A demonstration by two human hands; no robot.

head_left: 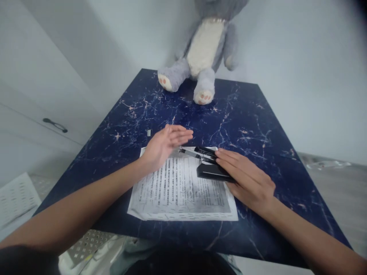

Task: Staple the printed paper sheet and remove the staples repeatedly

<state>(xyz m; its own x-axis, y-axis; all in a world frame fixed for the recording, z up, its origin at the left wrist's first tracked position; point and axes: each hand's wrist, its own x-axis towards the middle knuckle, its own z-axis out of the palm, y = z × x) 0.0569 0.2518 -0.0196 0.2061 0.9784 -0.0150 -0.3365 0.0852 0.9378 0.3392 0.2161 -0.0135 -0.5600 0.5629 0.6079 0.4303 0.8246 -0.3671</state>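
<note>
A black stapler, its parts swung apart with a metal rail showing, lies over the upper right of some printed papers. My right hand grips its rear end, fingers on top and the thumb hidden below. To the left, my left hand hovers at the papers' top edge, fingers stretched out together towards the stapler's front; I see nothing held in it. Under the fingers, the papers' far edge is partly covered.
A small pale piece lies left of the papers on the dark blue marbled table. At the far edge sits a large grey plush toy against the wall. A cabinet handle is at the left, and a perforated white item stands below table height.
</note>
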